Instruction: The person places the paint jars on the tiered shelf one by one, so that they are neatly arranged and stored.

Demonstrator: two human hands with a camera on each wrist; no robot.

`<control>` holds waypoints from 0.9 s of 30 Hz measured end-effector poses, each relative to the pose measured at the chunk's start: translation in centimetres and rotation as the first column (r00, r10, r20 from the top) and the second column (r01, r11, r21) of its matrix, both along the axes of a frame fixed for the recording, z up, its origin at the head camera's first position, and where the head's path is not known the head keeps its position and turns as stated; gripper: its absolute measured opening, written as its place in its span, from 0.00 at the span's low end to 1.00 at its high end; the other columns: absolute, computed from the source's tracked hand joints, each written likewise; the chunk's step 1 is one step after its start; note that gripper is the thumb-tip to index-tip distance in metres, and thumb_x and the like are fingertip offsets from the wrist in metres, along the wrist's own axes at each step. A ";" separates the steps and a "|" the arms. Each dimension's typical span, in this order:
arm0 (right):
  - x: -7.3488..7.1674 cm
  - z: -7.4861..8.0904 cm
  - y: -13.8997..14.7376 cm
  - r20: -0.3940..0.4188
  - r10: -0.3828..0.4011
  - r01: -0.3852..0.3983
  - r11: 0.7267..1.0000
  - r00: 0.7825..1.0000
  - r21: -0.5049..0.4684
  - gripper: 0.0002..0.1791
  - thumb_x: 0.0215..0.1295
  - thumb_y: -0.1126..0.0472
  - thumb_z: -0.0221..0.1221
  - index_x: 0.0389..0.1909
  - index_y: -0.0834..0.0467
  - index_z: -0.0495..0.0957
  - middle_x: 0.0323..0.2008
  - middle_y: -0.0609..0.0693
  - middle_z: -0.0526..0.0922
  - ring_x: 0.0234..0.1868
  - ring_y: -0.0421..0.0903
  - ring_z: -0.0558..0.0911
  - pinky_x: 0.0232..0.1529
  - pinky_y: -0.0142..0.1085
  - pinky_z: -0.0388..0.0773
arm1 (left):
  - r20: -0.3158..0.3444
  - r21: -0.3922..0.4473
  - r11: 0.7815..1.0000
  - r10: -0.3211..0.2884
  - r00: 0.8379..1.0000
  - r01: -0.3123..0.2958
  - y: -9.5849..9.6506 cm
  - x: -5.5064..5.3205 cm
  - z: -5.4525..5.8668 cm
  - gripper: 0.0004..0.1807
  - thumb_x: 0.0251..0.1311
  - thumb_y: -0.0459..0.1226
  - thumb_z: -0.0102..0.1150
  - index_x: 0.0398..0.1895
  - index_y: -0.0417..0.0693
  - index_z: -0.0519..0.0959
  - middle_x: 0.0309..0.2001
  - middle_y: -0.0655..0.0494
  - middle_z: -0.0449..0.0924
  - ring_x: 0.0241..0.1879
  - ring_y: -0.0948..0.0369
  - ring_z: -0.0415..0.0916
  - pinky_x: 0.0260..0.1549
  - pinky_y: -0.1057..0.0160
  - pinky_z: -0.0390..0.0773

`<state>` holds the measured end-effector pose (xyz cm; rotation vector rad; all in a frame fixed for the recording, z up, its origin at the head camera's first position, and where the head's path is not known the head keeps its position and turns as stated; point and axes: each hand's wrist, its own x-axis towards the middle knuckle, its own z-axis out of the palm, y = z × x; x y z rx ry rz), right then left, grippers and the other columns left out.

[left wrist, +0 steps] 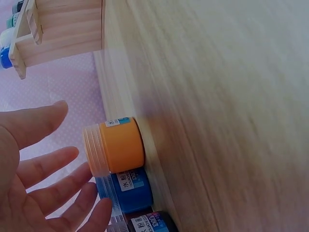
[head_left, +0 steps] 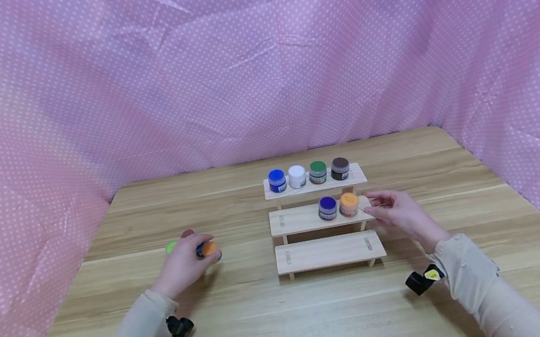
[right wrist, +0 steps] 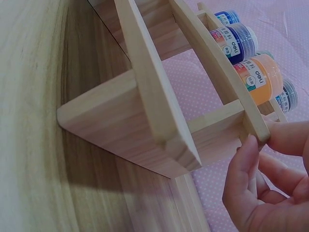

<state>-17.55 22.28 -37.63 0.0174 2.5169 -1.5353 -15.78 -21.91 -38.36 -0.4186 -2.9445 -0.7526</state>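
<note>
At the left of the table my left hand [head_left: 183,264] is spread around an orange paint jar [left wrist: 126,145], its thumb well off it. In the left wrist view a blue paint jar [left wrist: 133,191] stands beside the orange one, and the fingertips lie close to both lids. Whether they touch is hard to tell. My right hand [head_left: 402,217] pinches the right end of the middle shelf [right wrist: 227,77] of a three-step wooden display stand [head_left: 306,257]. On that shelf sit a purple-lidded jar [head_left: 328,208] and another orange jar [head_left: 349,204], the orange one nearer my right hand.
Blue [head_left: 277,180], white [head_left: 297,176], green [head_left: 318,172] and dark brown [head_left: 340,168] jars line the top shelf. Beside my left hand show a light green lid [head_left: 170,246] and a dark red lid [head_left: 187,233]. A pink dotted cloth [head_left: 239,82] hangs behind the table.
</note>
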 end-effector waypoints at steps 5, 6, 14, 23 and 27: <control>0.1 0.0 0.0 -0.008 0.000 0.000 1.000 1.000 0.001 0.32 0.61 0.58 0.60 0.63 0.65 0.63 0.43 0.53 0.74 0.36 0.36 0.74 0.35 0.27 0.80 | -0.004 0.009 1.000 -0.012 1.000 0.012 0.2 0.1 0.0 0.22 0.53 0.39 0.65 0.49 0.34 0.77 0.45 0.42 0.81 0.44 0.51 0.77 0.46 0.49 0.78; 0.1 0.0 0.0 -0.009 -0.001 0.001 1.000 1.000 0.003 0.32 0.61 0.58 0.60 0.63 0.65 0.63 0.43 0.53 0.74 0.36 0.36 0.74 0.35 0.26 0.79 | -0.006 0.011 1.000 -0.015 1.000 0.015 0.2 0.1 0.1 0.22 0.52 0.38 0.65 0.49 0.34 0.77 0.45 0.42 0.81 0.44 0.52 0.77 0.45 0.49 0.78; 0.1 0.0 -0.2 -0.014 -0.001 0.001 1.000 1.000 -0.007 0.31 0.61 0.59 0.60 0.63 0.66 0.63 0.41 0.52 0.74 0.35 0.36 0.74 0.34 0.27 0.79 | 0.021 -0.004 1.000 -0.010 1.000 0.010 0.2 0.3 0.0 0.21 0.50 0.33 0.66 0.48 0.35 0.77 0.45 0.43 0.81 0.44 0.52 0.78 0.45 0.49 0.78; 0.1 0.0 -0.1 0.014 -0.003 0.004 0.999 1.000 -0.050 0.32 0.61 0.59 0.59 0.64 0.65 0.61 0.41 0.51 0.73 0.35 0.35 0.74 0.36 0.28 0.81 | 0.021 -0.010 0.999 -0.030 0.999 0.030 0.1 0.4 -0.1 0.20 0.47 0.32 0.68 0.46 0.35 0.78 0.42 0.46 0.81 0.41 0.54 0.76 0.43 0.52 0.78; 0.1 0.0 0.0 0.018 -0.001 0.001 0.999 1.000 -0.053 0.32 0.61 0.59 0.59 0.65 0.65 0.61 0.42 0.51 0.73 0.35 0.36 0.74 0.37 0.29 0.81 | 0.033 0.001 0.999 -0.034 0.999 0.034 0.0 0.4 0.0 0.20 0.48 0.33 0.68 0.45 0.35 0.78 0.42 0.47 0.80 0.40 0.56 0.76 0.41 0.54 0.78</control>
